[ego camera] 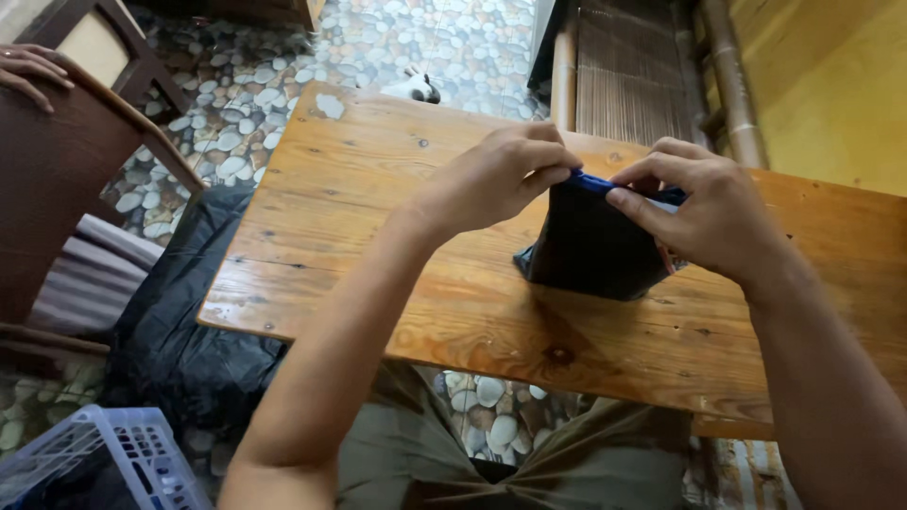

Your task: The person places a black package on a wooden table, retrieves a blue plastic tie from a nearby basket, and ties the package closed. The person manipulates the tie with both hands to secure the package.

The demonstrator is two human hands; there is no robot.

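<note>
A dark stand-up pouch [590,250] with a blue strip along its top stands upright on the wooden table [378,236]. My left hand [496,175] pinches the left end of the blue top edge between thumb and fingers. My right hand [704,212] pinches the same edge from the right side, its fingers covering part of the pouch. The pouch's lower edge rests on the tabletop near the front rim.
A large black plastic bag [179,321] lies on the pebble floor left of the table. A pale blue lattice crate [104,463] is at bottom left. Another person's hand [33,71] rests on a dark wooden chair [66,179]. A bamboo wall stands at right.
</note>
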